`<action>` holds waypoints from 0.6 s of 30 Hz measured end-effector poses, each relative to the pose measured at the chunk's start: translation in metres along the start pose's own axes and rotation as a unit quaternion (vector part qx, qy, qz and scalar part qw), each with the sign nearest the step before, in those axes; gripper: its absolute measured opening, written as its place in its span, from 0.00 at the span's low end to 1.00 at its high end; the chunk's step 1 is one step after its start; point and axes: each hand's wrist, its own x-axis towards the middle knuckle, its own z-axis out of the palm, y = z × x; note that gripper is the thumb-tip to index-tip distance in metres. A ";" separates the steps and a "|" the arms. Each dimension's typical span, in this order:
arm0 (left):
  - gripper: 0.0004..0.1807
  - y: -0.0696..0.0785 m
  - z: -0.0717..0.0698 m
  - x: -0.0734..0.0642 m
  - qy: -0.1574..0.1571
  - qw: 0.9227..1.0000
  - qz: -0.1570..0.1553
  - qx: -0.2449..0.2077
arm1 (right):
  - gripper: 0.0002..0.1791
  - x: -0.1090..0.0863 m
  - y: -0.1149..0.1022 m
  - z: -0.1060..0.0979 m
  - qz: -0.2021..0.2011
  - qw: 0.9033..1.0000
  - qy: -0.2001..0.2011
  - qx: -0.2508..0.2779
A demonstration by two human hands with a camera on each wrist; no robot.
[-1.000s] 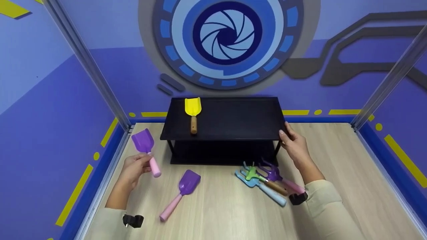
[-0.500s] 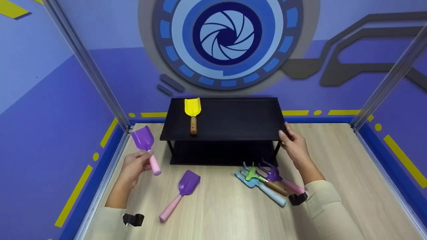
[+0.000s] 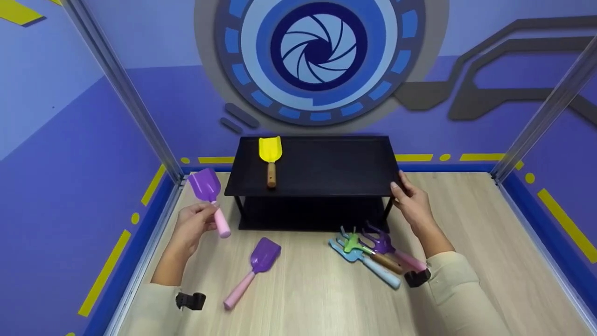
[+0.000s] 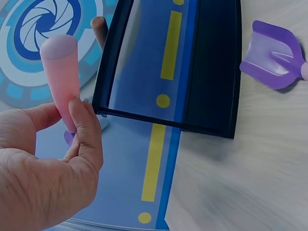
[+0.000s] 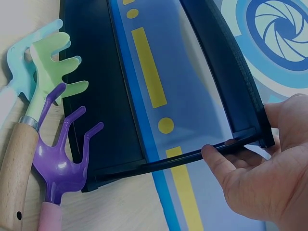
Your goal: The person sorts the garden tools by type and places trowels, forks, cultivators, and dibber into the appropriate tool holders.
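My left hand (image 3: 192,226) pinches the pink handle (image 4: 61,82) of a purple garden shovel (image 3: 205,184) between thumb and fingers. The shovel is held off the table, left of a black two-tier shelf (image 3: 331,168), blade pointing away. At the shelf's right front corner my right hand (image 3: 413,200) grips the upper tier; in the right wrist view its fingers curl round the side bar (image 5: 168,164) and corner. A yellow shovel (image 3: 270,150) with a wooden handle lies on the top tier, near its left end.
Another purple shovel (image 3: 264,255) with a pink handle lies on the table in front of the shelf. Near the shelf's right front leg, a light blue hand rake (image 3: 380,272), a green rake (image 3: 353,243) and a purple rake (image 3: 382,243) lie overlapping. Walls stand behind and at both sides.
My left hand has moved up in the head view and slightly right, carrying the purple shovel closer to the shelf's left edge. My right hand and the shelf stay where they were.
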 end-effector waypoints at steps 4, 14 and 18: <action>0.16 0.005 0.006 0.000 0.000 1.000 0.000 -0.004 | 0.35 -0.001 0.000 -0.001 -0.004 1.000 -0.002 0.001; 0.18 0.011 0.014 0.003 -0.004 1.000 0.001 -0.002 | 0.36 -0.002 -0.001 0.000 -0.005 1.000 0.000 0.000; 0.16 0.014 0.016 0.002 -0.005 1.000 0.009 -0.001 | 0.35 0.000 0.000 -0.001 -0.003 1.000 -0.002 0.002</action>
